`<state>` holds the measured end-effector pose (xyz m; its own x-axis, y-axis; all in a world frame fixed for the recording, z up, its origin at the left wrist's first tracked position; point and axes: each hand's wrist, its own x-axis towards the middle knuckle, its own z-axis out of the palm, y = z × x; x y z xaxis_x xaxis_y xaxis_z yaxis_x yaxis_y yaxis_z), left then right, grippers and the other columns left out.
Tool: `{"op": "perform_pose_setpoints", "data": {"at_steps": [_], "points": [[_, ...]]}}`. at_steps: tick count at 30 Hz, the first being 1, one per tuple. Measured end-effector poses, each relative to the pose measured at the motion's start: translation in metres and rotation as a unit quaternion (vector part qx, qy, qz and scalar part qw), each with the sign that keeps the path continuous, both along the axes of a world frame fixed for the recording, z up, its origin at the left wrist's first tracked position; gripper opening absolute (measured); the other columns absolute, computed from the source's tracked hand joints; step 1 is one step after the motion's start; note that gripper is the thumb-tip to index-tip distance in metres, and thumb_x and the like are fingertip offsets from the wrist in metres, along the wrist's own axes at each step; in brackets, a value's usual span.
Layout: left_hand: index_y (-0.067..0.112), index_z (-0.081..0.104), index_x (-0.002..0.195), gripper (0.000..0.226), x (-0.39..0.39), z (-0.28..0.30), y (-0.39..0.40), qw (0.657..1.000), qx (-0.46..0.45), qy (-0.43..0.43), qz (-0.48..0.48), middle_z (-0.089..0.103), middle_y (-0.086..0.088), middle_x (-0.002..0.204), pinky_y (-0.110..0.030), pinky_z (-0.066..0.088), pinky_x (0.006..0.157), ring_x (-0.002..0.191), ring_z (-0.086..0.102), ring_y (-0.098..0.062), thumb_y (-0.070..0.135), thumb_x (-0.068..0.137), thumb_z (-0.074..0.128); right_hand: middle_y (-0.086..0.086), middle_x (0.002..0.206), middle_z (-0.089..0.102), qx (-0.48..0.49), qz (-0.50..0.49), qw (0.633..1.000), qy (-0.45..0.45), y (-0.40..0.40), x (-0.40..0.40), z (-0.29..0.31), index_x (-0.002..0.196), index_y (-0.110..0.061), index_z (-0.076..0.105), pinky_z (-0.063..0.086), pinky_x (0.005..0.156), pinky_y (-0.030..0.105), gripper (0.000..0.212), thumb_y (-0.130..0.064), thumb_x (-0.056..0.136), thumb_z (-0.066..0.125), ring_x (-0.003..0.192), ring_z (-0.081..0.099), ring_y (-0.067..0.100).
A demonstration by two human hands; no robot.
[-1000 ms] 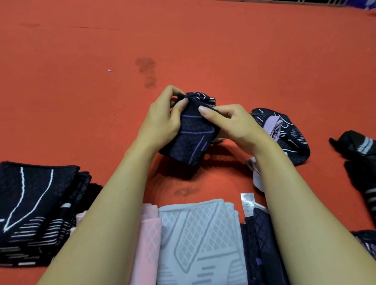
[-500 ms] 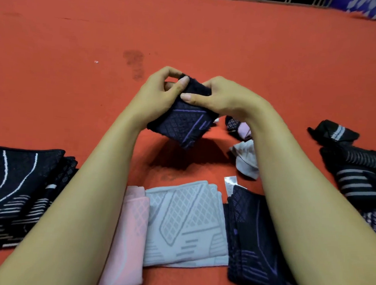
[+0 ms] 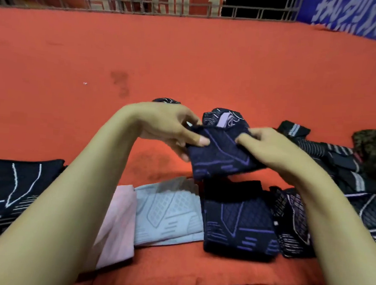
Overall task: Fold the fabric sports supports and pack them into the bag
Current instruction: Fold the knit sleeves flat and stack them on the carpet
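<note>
A folded dark navy support with purple lines [image 3: 221, 157] hangs in the air between both hands, just above a matching navy-and-purple folded stack [image 3: 239, 222]. My left hand [image 3: 172, 128] pinches its left edge, thumb on top. My right hand [image 3: 268, 149] grips its right side. Along the near edge lie folded piles: black with white lines [image 3: 14, 189] at the left, pink [image 3: 118, 221], grey [image 3: 167, 211]. No bag is in view.
Unfolded black striped supports [image 3: 335, 160] are heaped at the right, and one dark piece with a lilac lining [image 3: 225, 120] lies behind my hands. Red cloth [image 3: 187, 60] covers the table. A metal railing [image 3: 147, 7] runs along its far edge.
Both hands have carried the folded navy support to the right and nearer, from mid-table to just over the navy-and-purple stack. The view has swung up and right.
</note>
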<state>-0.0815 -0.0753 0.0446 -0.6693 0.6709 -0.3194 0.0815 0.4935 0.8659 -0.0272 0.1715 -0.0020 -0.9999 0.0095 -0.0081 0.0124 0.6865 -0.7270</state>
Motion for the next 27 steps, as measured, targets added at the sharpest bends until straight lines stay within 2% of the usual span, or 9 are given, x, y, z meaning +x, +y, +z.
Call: {"op": "perform_pose_setpoints", "data": {"at_steps": [3,5,8,11,13,16,21,25,27], "points": [[0.000,0.069,0.106,0.022,0.024,-0.016,0.021,0.998,-0.057,-0.008,-0.021,0.069,-0.021,0.088,-0.030,0.064,0.071,0.071,0.070,-0.027,0.018,0.095,0.074,0.001,0.069,0.071,0.084,0.005,0.996,-0.022,0.023,0.037,-0.013,0.088,-0.010,0.070,0.046,0.068,0.035,0.035,-0.043,0.095,0.061,0.069,0.065,0.019],[-0.002,0.068,0.111,0.029,0.033,-0.028,0.030,0.997,-0.072,-0.008,-0.021,0.074,-0.028,0.099,-0.031,0.064,0.070,0.073,0.072,-0.029,0.020,0.094,0.076,-0.010,0.077,0.068,0.101,-0.007,0.995,-0.021,0.031,0.051,-0.019,0.098,-0.024,0.066,0.043,0.070,0.032,0.030,-0.053,0.094,0.064,0.079,0.066,0.016],[-0.006,0.064,0.118,0.041,0.041,-0.036,0.036,0.996,-0.086,-0.009,-0.017,0.073,-0.030,0.103,-0.031,0.063,0.067,0.071,0.072,-0.028,0.023,0.093,0.077,-0.018,0.073,0.057,0.106,0.000,0.994,-0.004,0.036,0.065,-0.024,0.109,-0.036,0.057,0.038,0.062,0.020,0.026,-0.056,0.094,0.065,0.068,0.056,0.000],[-0.001,0.065,0.113,0.034,0.049,-0.035,0.041,0.995,-0.095,-0.013,-0.022,0.074,-0.023,0.091,-0.030,0.061,0.064,0.068,0.070,-0.024,0.023,0.093,0.078,-0.013,0.064,0.055,0.114,0.003,0.993,0.011,0.040,0.074,-0.025,0.097,-0.031,0.060,0.031,0.053,0.017,0.019,-0.048,0.095,0.067,0.057,0.047,-0.002],[0.006,0.065,0.105,0.024,0.054,-0.036,0.042,0.994,-0.103,-0.009,-0.024,0.074,-0.009,0.079,-0.029,0.060,0.063,0.065,0.068,-0.021,0.023,0.093,0.077,-0.008,0.062,0.061,0.119,0.001,0.993,0.004,0.040,0.079,-0.027,0.091,-0.027,0.059,0.034,0.055,0.022,0.021,-0.046,0.096,0.066,0.057,0.052,0.003],[0.007,0.063,0.110,0.025,0.059,-0.040,0.041,0.992,-0.126,0.006,-0.017,0.071,-0.004,0.077,-0.029,0.059,0.061,0.063,0.067,-0.017,0.026,0.097,0.073,-0.005,0.062,0.062,0.134,0.003,0.991,-0.011,0.036,0.085,-0.035,0.091,-0.025,0.060,0.035,0.055,0.022,0.025,-0.049,0.098,0.062,0.062,0.056,0.009],[0.013,0.059,0.119,0.024,0.067,-0.048,0.043,0.974,-0.193,0.115,0.019,0.066,-0.004,0.089,-0.030,0.058,0.059,0.065,0.067,-0.018,0.033,0.108,0.055,-0.003,0.065,0.069,0.118,0.007,0.993,-0.016,0.030,0.094,-0.048,0.087,-0.027,0.058,0.049,0.067,0.033,0.030,-0.054,0.100,0.053,0.067,0.066,0.012],[0.013,0.055,0.121,0.026,0.084,-0.081,0.055,0.914,-0.249,0.312,0.078,0.056,-0.012,0.118,-0.042,0.047,0.097,0.108,0.058,-0.034,0.032,0.107,0.046,-0.008,0.092,0.051,0.181,-0.015,0.982,0.046,0.028,0.093,-0.061,0.094,-0.034,0.055,0.052,0.086,0.046,0.026,-0.059,0.096,0.048,0.090,0.058,0.024],[0.010,0.052,0.126,0.036,0.096,-0.101,0.061,0.894,-0.218,0.375,0.112,0.049,-0.014,0.120,-0.050,0.039,0.103,0.109,0.050,-0.037,0.032,0.102,0.035,-0.005,0.103,0.052,0.168,-0.023,0.982,0.083,0.024,0.090,-0.063,0.104,-0.032,0.055,0.051,0.089,0.046,0.020,-0.051,0.099,0.051,0.100,0.058,0.024]]}}
